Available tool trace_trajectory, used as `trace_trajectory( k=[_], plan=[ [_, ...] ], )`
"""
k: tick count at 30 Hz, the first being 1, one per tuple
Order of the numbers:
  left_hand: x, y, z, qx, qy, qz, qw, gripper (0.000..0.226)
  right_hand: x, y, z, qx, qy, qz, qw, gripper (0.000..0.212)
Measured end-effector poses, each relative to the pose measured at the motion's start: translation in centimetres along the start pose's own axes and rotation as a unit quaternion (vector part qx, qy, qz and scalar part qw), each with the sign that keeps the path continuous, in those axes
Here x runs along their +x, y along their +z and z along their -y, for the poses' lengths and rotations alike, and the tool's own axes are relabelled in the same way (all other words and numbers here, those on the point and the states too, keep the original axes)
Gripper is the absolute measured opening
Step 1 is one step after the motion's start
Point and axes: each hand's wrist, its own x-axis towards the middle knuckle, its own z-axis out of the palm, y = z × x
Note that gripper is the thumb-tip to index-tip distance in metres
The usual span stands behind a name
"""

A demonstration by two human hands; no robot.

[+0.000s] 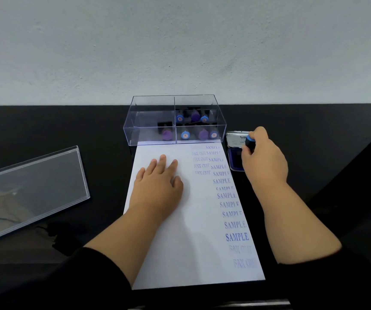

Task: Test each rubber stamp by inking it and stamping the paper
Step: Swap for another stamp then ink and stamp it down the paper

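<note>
A white sheet of paper (180, 231) lies on the black table, with blue "SAMPLE" and "FAX OUT" prints down its right side. My left hand (157, 182) rests flat on the sheet, fingers straight. To the right of the paper sits an open ink pad (236, 153), its lid raised at the back. My right hand (265, 157) grips a black stamp with a blue cap (250, 142) and holds it down on the pad. A clear two-compartment box (173, 130) behind the paper holds several more stamps with blue and purple caps.
The box's clear lid (30, 191) lies on the black table (90, 130) at the left. A pale wall rises behind the table. The table's right end curves away near the far right.
</note>
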Motion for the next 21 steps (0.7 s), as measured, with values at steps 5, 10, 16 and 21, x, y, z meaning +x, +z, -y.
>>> trace_trajectory(
  k=[5, 10, 16, 21],
  plan=[
    [0.0, 0.1, 0.1, 0.001, -0.001, 0.002, 1.0, 0.052, -0.3, -0.1, 0.3, 0.033, 0.0, -0.011, 0.999, 0.017],
    [0.0, 0.1, 0.0, 0.0, -0.001, 0.005, 1.0, 0.052, -1.5, -0.2, 1.1, 0.069, -0.032, 0.01, 0.997, 0.014],
    [0.1, -0.1, -0.1, -0.005, -0.001, 0.0, 1.0, 0.052, -3.3, 0.2, 2.6, 0.082, -0.085, 0.057, 0.991, 0.014],
    [0.0, -0.1, 0.0, -0.008, -0.003, 0.003, 1.0, 0.052, -4.1, 0.4, 3.2, 0.071, -0.119, 0.082, 0.987, 0.016]
  ],
)
